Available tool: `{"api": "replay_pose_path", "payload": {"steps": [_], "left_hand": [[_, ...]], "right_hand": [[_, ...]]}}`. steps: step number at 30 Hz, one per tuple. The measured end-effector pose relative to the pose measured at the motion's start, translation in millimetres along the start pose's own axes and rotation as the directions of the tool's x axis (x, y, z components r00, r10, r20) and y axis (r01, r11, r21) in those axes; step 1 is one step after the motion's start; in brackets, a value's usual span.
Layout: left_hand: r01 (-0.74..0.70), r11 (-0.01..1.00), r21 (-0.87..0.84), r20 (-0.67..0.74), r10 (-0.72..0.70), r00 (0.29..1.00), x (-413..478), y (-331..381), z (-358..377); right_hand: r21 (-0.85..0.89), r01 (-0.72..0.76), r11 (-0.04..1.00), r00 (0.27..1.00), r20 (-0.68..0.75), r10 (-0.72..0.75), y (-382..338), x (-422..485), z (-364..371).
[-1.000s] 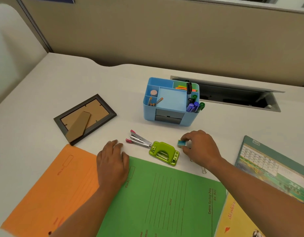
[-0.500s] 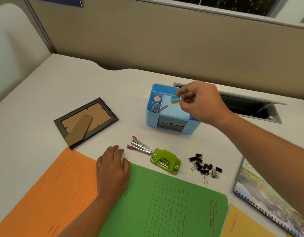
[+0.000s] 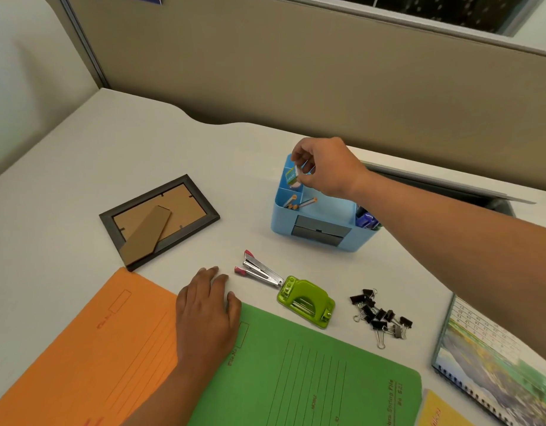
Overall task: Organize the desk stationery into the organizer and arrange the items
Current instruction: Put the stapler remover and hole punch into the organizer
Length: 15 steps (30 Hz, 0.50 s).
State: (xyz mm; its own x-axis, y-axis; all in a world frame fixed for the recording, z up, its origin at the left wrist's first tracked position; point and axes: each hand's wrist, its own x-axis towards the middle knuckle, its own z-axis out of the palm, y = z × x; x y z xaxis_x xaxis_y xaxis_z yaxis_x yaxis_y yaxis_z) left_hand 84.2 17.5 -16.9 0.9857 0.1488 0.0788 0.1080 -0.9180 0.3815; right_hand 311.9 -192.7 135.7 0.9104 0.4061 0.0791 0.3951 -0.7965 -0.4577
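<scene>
A blue desk organizer stands on the white desk, with pencils at its left and markers at its right. My right hand hovers over its back-left compartments and pinches a small blue-green box between thumb and fingers. My left hand lies flat on the desk where the orange folder and green folder meet. In front of the organizer lie a pink-handled stapler, a green hole punch and several black binder clips.
A dark picture frame lies face down at the left. A spiral calendar and a yellow folder are at the right front. A cable slot opens behind the organizer, before the beige partition.
My right hand picked the small box up from beside the hole punch and carried it over the organizer, now further left above the back-left compartments. The left hand stayed put.
</scene>
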Motion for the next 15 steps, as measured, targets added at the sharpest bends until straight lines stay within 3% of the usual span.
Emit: {"api": "replay_pose_path", "payload": {"steps": [15], "left_hand": [[0.004, 1.0, 0.006, 0.003, -0.004, 1.0, 0, 0, 1]], "right_hand": [[0.025, -0.057, 0.998, 0.996, 0.067, 0.055, 4, 4, 15]]}}
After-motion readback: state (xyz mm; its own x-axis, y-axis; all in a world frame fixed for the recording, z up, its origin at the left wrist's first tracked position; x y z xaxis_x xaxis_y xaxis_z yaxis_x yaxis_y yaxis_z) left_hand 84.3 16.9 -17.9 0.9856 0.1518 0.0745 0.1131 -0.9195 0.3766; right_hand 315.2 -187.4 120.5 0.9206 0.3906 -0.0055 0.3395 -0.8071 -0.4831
